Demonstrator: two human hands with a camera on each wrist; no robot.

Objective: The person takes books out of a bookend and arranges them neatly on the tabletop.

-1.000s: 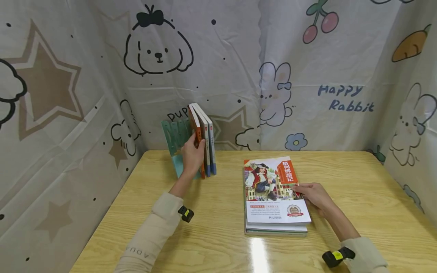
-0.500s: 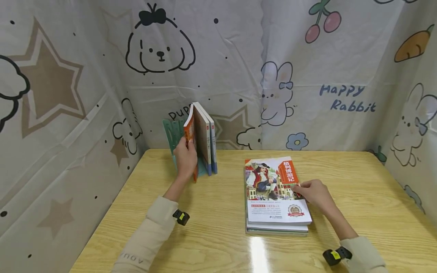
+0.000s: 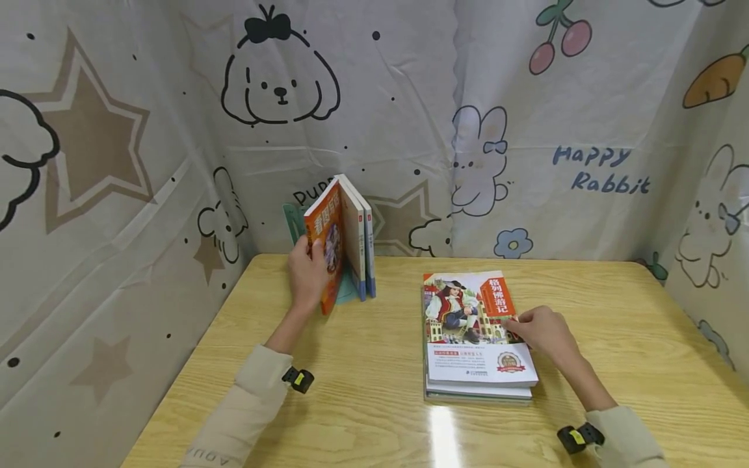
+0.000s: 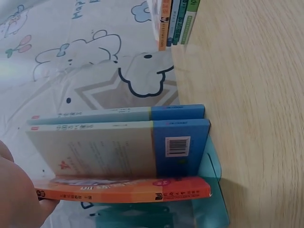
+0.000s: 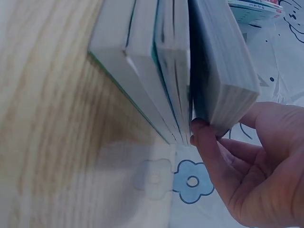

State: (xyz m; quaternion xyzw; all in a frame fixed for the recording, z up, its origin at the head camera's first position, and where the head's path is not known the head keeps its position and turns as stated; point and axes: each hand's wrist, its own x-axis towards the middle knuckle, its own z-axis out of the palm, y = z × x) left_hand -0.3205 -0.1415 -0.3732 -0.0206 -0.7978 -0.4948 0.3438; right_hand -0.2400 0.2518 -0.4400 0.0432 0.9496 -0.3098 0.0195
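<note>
My left hand [image 3: 307,273] grips an orange book [image 3: 329,244] by its near edge. That book stands upright, its far edge close to two pale books [image 3: 358,253] with blue spine ends. Beneath them lies the teal base of a bookend [image 3: 348,290], whose upright plate is mostly behind the orange book. At the right, my right hand [image 3: 547,333] holds the right edge of a thick paperback [image 3: 468,354] on top of a flat stack. In the right wrist view a finger of that hand [image 5: 266,166] reaches into the gap under this paperback [image 5: 228,71], lifted slightly off the lower books [image 5: 154,71].
The wooden table [image 3: 374,364] meets a printed cloth backdrop [image 3: 398,143] at its back edge and left side. Between the upright books and the stack lies bare wood. Each wrist wears a black strap with a small device, such as the left one [image 3: 298,379].
My left hand has drawn the orange book left and toward me, away from the pale books, and turned its cover into sight. The right hand stays on the stack's top book.
</note>
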